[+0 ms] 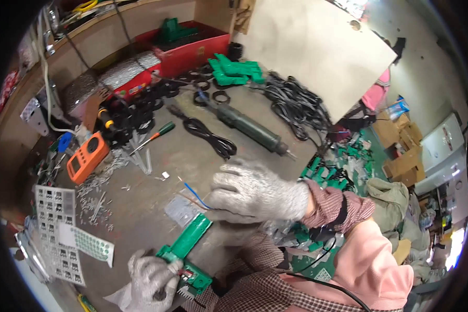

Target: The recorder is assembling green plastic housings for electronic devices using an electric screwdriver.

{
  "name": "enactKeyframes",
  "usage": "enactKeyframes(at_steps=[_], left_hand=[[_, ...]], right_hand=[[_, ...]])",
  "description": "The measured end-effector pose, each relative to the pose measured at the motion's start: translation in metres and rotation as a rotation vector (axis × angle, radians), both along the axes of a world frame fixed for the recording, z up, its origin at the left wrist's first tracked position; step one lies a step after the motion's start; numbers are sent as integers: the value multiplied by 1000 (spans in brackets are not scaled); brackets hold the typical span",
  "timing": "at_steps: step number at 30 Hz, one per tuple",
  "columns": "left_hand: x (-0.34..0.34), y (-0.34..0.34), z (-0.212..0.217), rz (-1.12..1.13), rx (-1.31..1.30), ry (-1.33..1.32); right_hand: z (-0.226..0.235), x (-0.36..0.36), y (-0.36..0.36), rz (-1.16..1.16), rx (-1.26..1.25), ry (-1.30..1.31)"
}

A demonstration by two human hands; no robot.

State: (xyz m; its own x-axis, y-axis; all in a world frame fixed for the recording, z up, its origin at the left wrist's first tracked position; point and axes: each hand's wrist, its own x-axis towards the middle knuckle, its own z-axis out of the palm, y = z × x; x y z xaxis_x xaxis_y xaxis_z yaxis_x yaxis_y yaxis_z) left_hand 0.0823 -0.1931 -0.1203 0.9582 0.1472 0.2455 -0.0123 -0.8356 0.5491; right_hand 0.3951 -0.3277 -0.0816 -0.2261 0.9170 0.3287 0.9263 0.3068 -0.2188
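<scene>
My left hand (153,283), in a grey-white knit glove, is closed around one end of a green plastic housing (193,235). The housing's long arm points up and away, and small metal parts show in its open near section. Over the middle of the bench is my right hand (257,192), gloved alike, its fingers curled and somewhat blurred. A blue wire (195,196) and a brown wire stick out at its fingertips, just beyond the housing's far end. A clear plastic bag (183,208) lies under the wires.
A dark green electric screwdriver (252,131) and a coiled black cord (208,136) lie beyond my right hand. Farther back are bundled cords (296,101) and green housings (236,70). At left sit an orange meter (90,157), a screwdriver (153,137) and sticker sheets (57,223).
</scene>
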Motion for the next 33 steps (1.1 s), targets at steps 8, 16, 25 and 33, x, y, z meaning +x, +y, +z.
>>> enactKeyframes(at_steps=[8,16,25,33], left_hand=[[11,-10,-27,653,-797,-255],[6,-10,-26,741,-993,-457],[3,-7,-26,714,-890,-378],[4,-11,-30,717,-1017,-465]], right_hand=[[-61,-92,62,-120,-441,905],[-64,-108,73,56,-354,690],[-58,-117,80,50,-270,884],[-79,-113,80,75,-271,874]])
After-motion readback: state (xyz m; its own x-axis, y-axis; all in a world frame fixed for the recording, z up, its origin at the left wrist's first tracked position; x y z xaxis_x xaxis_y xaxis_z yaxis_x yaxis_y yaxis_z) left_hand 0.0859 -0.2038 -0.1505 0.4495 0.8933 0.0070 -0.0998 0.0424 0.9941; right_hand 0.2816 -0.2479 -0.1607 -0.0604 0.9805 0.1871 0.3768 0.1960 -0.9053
